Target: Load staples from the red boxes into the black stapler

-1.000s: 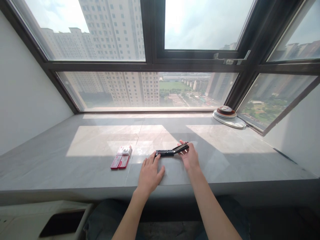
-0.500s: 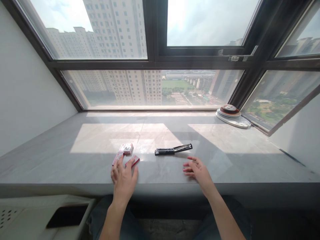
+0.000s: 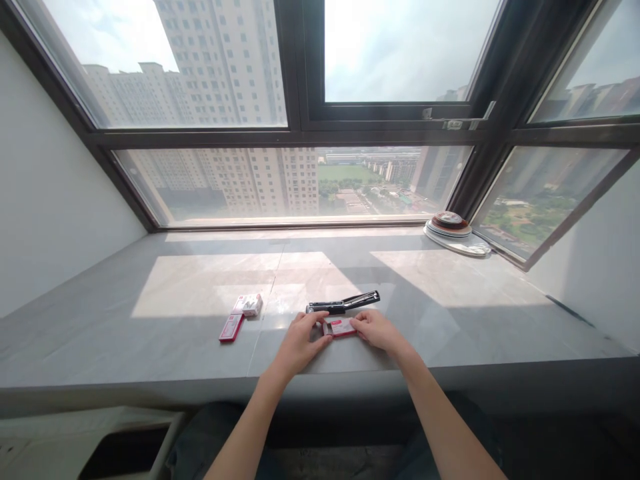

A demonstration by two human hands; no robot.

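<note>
Between my two hands, low over the near part of the sill, is a small red-and-white staple box (image 3: 342, 326). My left hand (image 3: 301, 341) has its thumb and fingers closed about the left end, where a greyish part shows. With pinched fingertips, my right hand (image 3: 379, 330) grips the right end. Just behind the box lies a black stapler (image 3: 327, 307), its top arm swung up to the right. Off to the left, a flat red-and-white box (image 3: 231, 328) touches a thicker white-and-pink box (image 3: 251, 305).
The grey marble sill (image 3: 175, 340) runs under the window, its front edge close to me. A stack of round plates or mats (image 3: 453, 230) sits in the far right corner. A pale container (image 3: 55, 437) with a dark opening stands below left.
My left hand has carried the staple box rightward from beside the other boxes to before the stapler. My right hand has moved left and closed on its right end. The view has shifted slightly.
</note>
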